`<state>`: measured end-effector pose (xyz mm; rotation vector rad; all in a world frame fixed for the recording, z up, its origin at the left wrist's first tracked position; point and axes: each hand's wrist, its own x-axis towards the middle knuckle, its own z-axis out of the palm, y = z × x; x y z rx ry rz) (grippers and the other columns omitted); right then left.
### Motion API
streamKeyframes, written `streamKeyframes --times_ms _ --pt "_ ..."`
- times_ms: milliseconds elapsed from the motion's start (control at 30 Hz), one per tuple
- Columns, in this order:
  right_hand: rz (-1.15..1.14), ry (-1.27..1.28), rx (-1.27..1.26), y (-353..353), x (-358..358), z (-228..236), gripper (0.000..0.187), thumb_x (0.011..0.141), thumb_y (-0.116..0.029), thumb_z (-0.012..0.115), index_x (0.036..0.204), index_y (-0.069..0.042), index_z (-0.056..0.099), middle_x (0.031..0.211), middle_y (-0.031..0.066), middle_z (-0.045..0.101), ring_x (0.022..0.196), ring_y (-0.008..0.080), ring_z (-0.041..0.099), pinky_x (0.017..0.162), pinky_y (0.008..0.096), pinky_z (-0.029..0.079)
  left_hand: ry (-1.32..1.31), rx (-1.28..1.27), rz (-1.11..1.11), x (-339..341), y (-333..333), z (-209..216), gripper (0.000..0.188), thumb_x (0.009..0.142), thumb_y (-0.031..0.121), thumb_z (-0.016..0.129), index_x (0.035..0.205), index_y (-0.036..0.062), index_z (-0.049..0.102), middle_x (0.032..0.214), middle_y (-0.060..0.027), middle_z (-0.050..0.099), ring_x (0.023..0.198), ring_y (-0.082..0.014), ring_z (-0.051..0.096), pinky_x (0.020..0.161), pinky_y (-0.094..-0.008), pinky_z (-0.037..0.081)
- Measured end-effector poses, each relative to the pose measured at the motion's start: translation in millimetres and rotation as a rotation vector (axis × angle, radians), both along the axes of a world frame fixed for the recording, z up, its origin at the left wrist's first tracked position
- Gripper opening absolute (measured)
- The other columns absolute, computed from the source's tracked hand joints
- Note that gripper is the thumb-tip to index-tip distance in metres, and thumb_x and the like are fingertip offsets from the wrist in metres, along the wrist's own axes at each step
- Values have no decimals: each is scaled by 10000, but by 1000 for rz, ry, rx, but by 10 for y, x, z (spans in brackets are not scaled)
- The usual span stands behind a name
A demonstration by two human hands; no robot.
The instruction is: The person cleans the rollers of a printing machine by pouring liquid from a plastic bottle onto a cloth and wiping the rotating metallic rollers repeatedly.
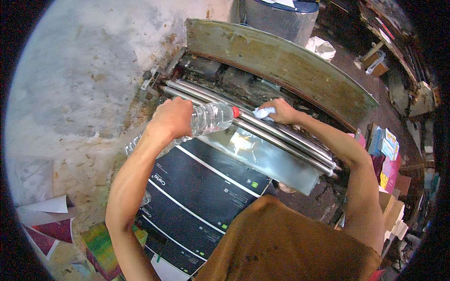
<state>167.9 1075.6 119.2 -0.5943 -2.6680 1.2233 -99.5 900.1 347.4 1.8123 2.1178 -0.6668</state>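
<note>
Your left hand wraps around a clear plastic bottle, its fingers curled about the ridged body; the fingertips are hidden on the far side, so how firmly they press cannot be told. The bottle lies tipped nearly flat, its red cap on and pointing right, above the rollers. Whether the cap touches them is unclear.

Your right hand is just beyond the cap, to its right. Its fingers are bunched together, pinching a crumpled, pale blue-white wad at the rollers; cloth or paper, you cannot tell which.

The polished metal rollers run side by side beneath both hands, slanting from upper left to lower right. Behind them stands a long, curved, grey-green metal panel with brown stains. On your side of the rollers lies a glossy silvery sheet, catching a bright reflection.

Nearer to you, dark navy packages with white stripes spread beneath your left forearm. Your brown shirt fills the lower middle.

Farther out, a pale, stained surface spreads across the left. A green, yellow and red box sits at lower left, and a large grey bin stands behind the panel.
</note>
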Motion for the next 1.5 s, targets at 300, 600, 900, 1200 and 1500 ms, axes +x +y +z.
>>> streamKeyframes --times_ms 300,600,900,1200,1500 --pt "-5 111 12 132 -1233 -93 382 707 -43 611 1076 -82 698 1048 160 690 992 347 648 902 425 492 104 -16 150 -709 -97 94 531 561 282 894 939 -16 669 1015 -250 657 979 -403 644 847 -459 534" --pt "36 63 30 359 -2412 -219 413 703 -63 620 1105 -119 698 1070 187 680 1039 375 623 928 445 478 111 51 188 -1325 -117 88 413 546 242 900 783 -21 688 849 -252 681 867 -402 675 780 -452 553" --pt "-27 57 110 499 -3346 -285 428 725 -122 621 1147 -83 674 1099 252 645 1050 415 609 943 469 481 118 -23 256 -1764 105 104 547 522 343 900 841 -43 682 893 -252 674 858 -409 665 777 -465 536" --pt "-80 52 101 555 -3719 -357 378 735 -116 642 1109 -132 696 1069 252 652 1035 408 619 902 474 509 234 26 284 -1813 218 78 460 529 260 902 828 -18 690 904 -242 686 884 -399 671 799 -455 543" --pt "-61 29 98 560 -3746 -308 339 737 -140 653 1071 -110 706 1089 213 665 1025 383 634 892 459 515 328 28 304 -1826 278 21 461 554 250 908 851 -31 694 928 -250 686 913 -383 679 811 -439 556"
